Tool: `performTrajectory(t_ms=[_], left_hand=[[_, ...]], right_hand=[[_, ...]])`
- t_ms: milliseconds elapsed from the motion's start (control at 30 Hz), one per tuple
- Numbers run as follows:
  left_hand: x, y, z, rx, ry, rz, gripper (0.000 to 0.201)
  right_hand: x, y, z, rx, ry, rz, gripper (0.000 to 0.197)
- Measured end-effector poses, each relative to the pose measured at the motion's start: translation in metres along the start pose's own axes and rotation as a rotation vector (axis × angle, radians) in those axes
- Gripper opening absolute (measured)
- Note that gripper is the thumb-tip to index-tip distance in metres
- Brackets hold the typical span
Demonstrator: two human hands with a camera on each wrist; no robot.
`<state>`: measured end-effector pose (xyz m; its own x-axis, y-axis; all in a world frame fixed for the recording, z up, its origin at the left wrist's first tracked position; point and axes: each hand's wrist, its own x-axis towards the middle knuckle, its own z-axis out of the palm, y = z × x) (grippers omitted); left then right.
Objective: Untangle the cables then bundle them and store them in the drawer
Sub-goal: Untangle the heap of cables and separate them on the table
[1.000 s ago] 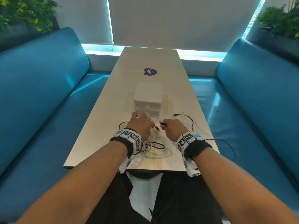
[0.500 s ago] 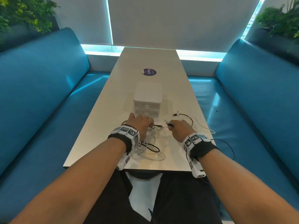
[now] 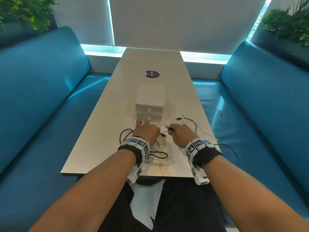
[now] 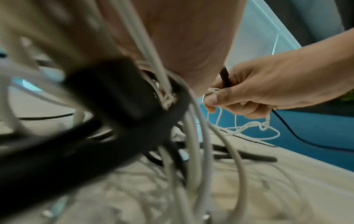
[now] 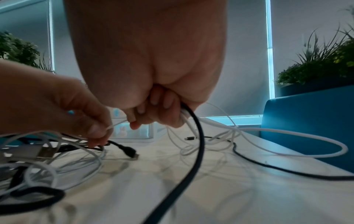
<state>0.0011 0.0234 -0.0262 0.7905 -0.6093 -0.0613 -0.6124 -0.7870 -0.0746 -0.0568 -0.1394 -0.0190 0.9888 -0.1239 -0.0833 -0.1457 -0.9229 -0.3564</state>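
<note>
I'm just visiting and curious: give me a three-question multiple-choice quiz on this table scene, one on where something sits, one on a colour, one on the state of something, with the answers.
1. Where does the white drawer box stand?
A. On the table, beyond both hands
B. On the left seat
C. On the person's lap

2. What colour are the benches?
A. Red
B. Blue
C. Grey

3. What is the right hand doing?
A. Lying flat and empty
B. Pulling a drawer open
C. Gripping a black cable and a white cable

Answers:
1. A, the head view shows it mid-table past the left hand.
2. B, both seats are blue.
3. C, the right wrist view shows curled fingers around both.
</note>
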Motion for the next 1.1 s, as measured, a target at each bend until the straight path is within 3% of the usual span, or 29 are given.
performTrajectory(t_ms=[233, 367, 433, 600, 733, 833, 1000, 1100], left_hand=[[-0.002, -0.012, -0.002, 0.076, 0.049, 0.094, 0.037], [-0.002, -0.015, -0.005, 0.049, -0.013, 0.098, 0.027], [-0.001, -0.017, -0.009, 0.060, 0.015, 0.108, 0.019], [-0.001, -0.026, -0.017, 0.071, 0.108, 0.099, 0.024], [-0.002, -0.033, -0.007, -0.143, 0.025, 0.111, 0.018], [-0.004, -0.037, 0.001, -0.286, 0.000, 0.046, 0.028], [-0.008, -0.049, 0.000, -0.149, 0.111, 0.007, 0.053], [-0.011, -0.076, -0.002, 0.052, 0.078, -0.006, 0.052]], right_hand=[[-0.001, 0.016, -0.006, -0.042, 0.004, 0.031, 0.018], [0.001, 0.022, -0.007, -0.044, -0.002, 0.056, 0.015], [0.003, 0.023, -0.007, -0.044, 0.002, 0.071, 0.014], [0.007, 0.021, -0.008, -0.057, 0.011, 0.077, 0.015], [0.009, 0.023, -0.004, -0.064, -0.007, 0.121, 0.018], [0.009, 0.024, 0.003, -0.091, -0.007, 0.150, 0.020], [0.007, 0.029, 0.003, -0.194, -0.007, 0.183, 0.022], [0.001, 0.045, -0.002, -0.228, -0.006, 0.217, 0.024]])
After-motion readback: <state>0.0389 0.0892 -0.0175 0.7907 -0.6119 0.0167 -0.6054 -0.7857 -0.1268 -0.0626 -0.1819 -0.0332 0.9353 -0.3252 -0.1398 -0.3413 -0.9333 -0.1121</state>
